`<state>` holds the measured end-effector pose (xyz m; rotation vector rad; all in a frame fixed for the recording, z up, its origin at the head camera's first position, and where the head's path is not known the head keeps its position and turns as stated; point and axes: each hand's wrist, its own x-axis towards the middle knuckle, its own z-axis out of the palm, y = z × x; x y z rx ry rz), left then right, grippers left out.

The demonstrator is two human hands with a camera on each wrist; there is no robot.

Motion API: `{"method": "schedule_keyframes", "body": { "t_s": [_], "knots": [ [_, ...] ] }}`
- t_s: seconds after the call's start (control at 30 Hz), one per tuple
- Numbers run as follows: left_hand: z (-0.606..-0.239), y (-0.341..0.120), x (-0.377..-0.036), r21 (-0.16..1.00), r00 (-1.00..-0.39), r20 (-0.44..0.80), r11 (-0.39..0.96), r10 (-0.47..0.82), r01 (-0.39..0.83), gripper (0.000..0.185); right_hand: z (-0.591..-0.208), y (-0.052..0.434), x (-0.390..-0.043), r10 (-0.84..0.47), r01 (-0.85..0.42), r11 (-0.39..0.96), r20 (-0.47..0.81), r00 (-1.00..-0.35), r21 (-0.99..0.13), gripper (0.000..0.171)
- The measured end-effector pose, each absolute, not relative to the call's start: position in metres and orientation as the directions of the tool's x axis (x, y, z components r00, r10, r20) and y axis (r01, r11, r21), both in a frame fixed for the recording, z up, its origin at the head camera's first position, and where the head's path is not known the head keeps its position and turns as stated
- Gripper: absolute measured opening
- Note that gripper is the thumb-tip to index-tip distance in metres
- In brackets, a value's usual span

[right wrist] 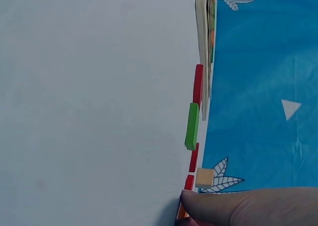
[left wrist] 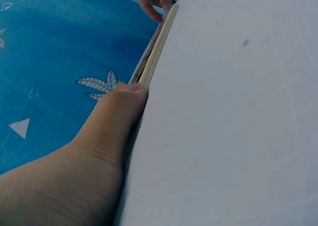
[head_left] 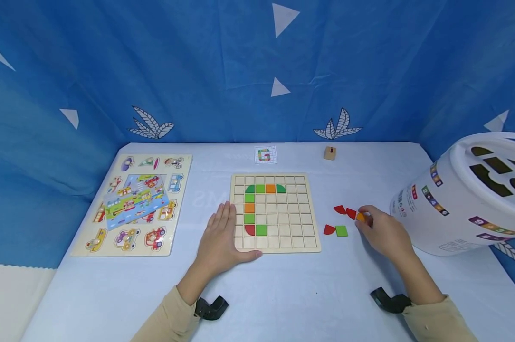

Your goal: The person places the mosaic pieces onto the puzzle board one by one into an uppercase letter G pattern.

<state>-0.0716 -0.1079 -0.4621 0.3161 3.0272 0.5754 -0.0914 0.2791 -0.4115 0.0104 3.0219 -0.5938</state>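
A wooden grid board (head_left: 289, 221) lies mid-table. Green, orange and red tiles form a top row, a left column and a short bottom row on it. My left hand (head_left: 221, 240) rests with straight fingers along the board's left edge, its thumb (left wrist: 121, 104) against the front edge. To the right of the board, my right hand (head_left: 383, 232) pinches an orange tile (head_left: 360, 217) between thumb and fingers, low at the table. Close by lie two red quarter-round tiles (head_left: 339, 209), another red one (head_left: 329, 230) and a green square tile (head_left: 341, 231).
A small pattern card (head_left: 265, 155) lies behind the board, with a wooden cube (head_left: 329, 153) to its right. On the left is a vehicle puzzle board (head_left: 80, 240) with picture cards (head_left: 135, 202) on top. A white bucket (head_left: 437, 232) with a cut-out lid stands at right.
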Motion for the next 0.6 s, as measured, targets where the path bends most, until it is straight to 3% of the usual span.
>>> {"method": "schedule_keyframes", "body": {
  "t_s": [0.6],
  "knots": [
    [-0.4621, -0.1075, -0.0716, 0.375, -0.979, -0.011, 0.908, 0.204, 0.185, 0.136, -0.4144, 0.2789, -0.0920, -0.012, 0.017, 0.892, -0.063, -0.998, -0.452, 0.032]
  ]
}}
